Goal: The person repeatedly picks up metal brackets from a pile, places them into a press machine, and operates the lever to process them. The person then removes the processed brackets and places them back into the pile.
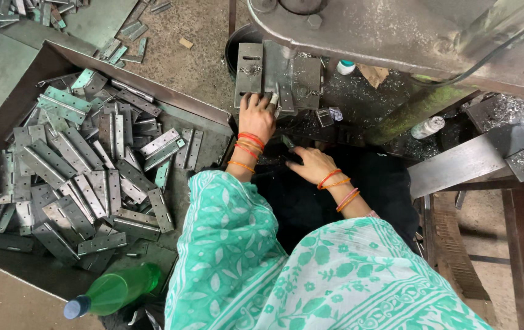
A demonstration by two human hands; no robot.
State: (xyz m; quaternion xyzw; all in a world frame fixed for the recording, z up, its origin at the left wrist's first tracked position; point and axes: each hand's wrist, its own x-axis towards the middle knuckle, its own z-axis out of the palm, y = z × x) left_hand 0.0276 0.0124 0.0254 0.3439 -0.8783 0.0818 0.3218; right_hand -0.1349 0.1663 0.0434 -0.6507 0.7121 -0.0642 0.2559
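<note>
My left hand point(257, 116) reaches forward onto the grey metal die block point(277, 76) of a press machine, fingers pressing a small metal piece against it. My right hand point(309, 162) is lower and nearer, pinching a small dark metal piece point(287, 142) at its fingertips. Both wrists wear orange and red bangles. A green patterned cloth point(286, 269) covers my lap.
A metal tray point(152, 98) at left holds several grey hinge plates point(78, 165). A green plastic bottle point(112, 291) lies by its near corner. The press body point(384, 30) looms above; steel bars point(476, 159) and metal shavings sit at right, with a small white bottle point(427, 127).
</note>
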